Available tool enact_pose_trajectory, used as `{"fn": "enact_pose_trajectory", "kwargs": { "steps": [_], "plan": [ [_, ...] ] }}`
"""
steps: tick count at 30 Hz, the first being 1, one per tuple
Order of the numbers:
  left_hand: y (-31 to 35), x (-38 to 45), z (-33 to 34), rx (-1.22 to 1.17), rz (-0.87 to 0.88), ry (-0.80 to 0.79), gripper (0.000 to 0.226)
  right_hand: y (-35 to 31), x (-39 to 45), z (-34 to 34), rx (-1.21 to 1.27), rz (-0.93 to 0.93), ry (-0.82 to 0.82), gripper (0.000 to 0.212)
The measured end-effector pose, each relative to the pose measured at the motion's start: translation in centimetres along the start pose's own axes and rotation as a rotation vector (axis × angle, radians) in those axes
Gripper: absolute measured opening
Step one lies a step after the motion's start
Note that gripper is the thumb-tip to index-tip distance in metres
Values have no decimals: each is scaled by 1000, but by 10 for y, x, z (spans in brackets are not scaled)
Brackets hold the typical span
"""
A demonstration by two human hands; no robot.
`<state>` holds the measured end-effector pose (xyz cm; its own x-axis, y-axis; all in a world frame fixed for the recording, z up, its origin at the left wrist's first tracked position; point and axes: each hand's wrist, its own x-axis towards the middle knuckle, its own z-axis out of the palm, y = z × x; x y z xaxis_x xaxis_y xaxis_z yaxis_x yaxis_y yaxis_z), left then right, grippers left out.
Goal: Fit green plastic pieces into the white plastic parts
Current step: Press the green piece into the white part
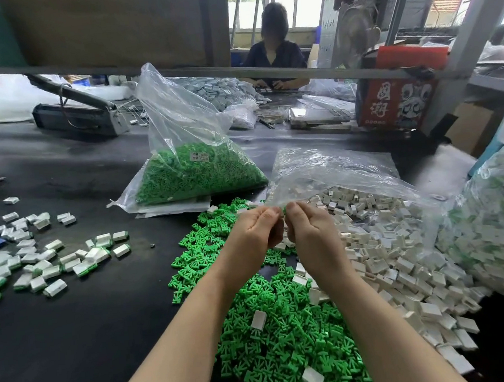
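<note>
**Barely dented: one piece in hand, heaps left to go**

Right now I have both hands raised together over the middle of the black worktop. My left hand [256, 231] and right hand [304, 230] are curled with thumbs and forefingers pinched toward each other, and a sliver of a small green plastic piece [284, 210] shows between the fingertips. I judge I am pressing it into a white part, but the fingers hide that part, so I cannot tell for sure what each hand grips.

As for progress, a scatter of finished white blocks with green edges [37, 264] lies toward the left edge of the worktop. That is the done share, and it is small. Under my forearms a loose heap of green pronged plastic pieces [274, 326] spreads to the near edge, and just beside it on the right a pile of small white plastic housings [402, 253] spills from a clear plastic bag [334, 171]. Behind the heap stands another clear bag packed with green pieces [194, 171], unopened stock by the look of it. Most of the job remains, I reckon.

That bag carries a small white label [200, 156], too small to read. Further back on the right, a red carton [395, 99] shows two large Chinese characters in white, reading 国潮.
</note>
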<state>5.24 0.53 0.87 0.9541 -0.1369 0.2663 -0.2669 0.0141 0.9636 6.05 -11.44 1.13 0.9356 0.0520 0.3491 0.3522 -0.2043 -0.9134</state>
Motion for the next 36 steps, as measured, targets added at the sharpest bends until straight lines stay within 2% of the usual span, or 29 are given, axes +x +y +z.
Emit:
{"fn": "enact_pose_trajectory", "kwargs": {
  "steps": [3,8,16,22,29,32,36],
  "plan": [
    [0,-1,8,-73,16,-1,46,-4,-4,5,38,16,88,39],
    [0,-1,15,-121,32,29,40,-4,-6,11,38,-2,166,40],
    [-2,-6,26,-142,39,71,46,2,-6,12,-59,-14,230,37],
    [2,-7,26,-162,8,83,49,5,-7,9,-179,-40,199,35],
    [-2,-2,18,-150,-45,63,28,5,-6,2,-258,-108,78,34],
    [-2,-2,12,-89,-50,10,32,5,-4,-3,-325,-148,7,31],
    [-2,-2,7,-60,-60,-22,34,5,-6,-3,-382,-183,-9,26]
  ]
}}
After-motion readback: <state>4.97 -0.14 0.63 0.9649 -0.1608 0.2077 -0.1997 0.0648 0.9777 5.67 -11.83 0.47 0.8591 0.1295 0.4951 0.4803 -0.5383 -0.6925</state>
